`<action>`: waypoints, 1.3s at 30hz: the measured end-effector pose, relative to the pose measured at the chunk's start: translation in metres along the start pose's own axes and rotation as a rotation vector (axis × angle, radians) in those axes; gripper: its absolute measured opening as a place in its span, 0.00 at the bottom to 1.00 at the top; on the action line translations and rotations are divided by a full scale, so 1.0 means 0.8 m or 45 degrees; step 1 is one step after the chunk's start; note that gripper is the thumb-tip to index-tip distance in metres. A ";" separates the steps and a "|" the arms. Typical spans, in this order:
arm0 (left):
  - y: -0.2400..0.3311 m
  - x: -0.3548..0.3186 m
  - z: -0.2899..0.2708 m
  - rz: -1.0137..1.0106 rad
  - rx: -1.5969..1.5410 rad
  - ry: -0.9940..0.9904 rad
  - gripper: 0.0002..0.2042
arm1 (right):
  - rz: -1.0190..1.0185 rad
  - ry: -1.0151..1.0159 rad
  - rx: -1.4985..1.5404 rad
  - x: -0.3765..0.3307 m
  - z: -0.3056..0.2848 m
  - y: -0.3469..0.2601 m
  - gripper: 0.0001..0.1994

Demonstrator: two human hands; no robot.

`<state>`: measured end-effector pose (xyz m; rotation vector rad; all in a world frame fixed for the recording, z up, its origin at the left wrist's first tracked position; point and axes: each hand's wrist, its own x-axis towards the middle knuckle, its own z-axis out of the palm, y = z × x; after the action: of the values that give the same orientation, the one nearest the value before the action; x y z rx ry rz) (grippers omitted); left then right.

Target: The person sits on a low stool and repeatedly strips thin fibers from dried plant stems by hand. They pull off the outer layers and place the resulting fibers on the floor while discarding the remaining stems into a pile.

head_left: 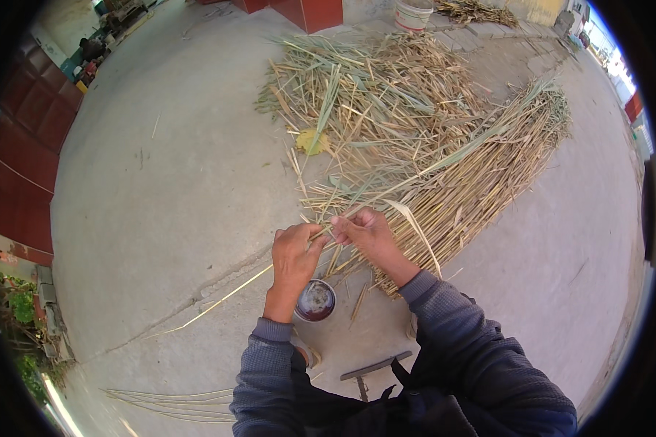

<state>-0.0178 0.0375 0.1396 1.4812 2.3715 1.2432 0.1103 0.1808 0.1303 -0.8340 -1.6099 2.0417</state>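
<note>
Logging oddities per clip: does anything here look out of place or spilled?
Only a yellow leaf lying among the loose stalks stands out by colour. The bundle lies orderly, the bowl sits upright, and both hands, left and right, grip one stalk.

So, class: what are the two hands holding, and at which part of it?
Both the left hand and right hand pinch one long pale reed stalk partway along its length, its thin end trailing left over the concrete.
</note>
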 end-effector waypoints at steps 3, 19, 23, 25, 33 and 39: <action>0.004 0.005 0.001 -0.069 0.007 0.003 0.08 | 0.035 0.028 -0.014 0.000 0.002 -0.003 0.14; -0.010 -0.001 0.007 -0.557 -0.675 -0.101 0.06 | -0.070 -0.058 0.090 -0.002 -0.007 -0.009 0.07; -0.038 0.005 -0.017 -0.627 -1.104 0.235 0.07 | -0.016 -0.020 0.068 0.001 -0.016 -0.011 0.07; -0.059 0.008 -0.040 -0.647 -1.088 0.434 0.09 | 0.005 -0.004 0.140 0.004 -0.024 -0.012 0.07; -0.097 0.004 -0.081 -0.482 -0.406 0.538 0.10 | -0.018 0.069 0.149 0.014 -0.044 -0.018 0.06; -0.074 0.001 -0.037 -0.037 0.116 0.031 0.07 | -0.064 -0.009 0.209 0.013 -0.041 -0.020 0.05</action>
<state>-0.0740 0.0086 0.1205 1.4584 2.4872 1.1690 0.1240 0.2149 0.1387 -0.7213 -1.4292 2.1095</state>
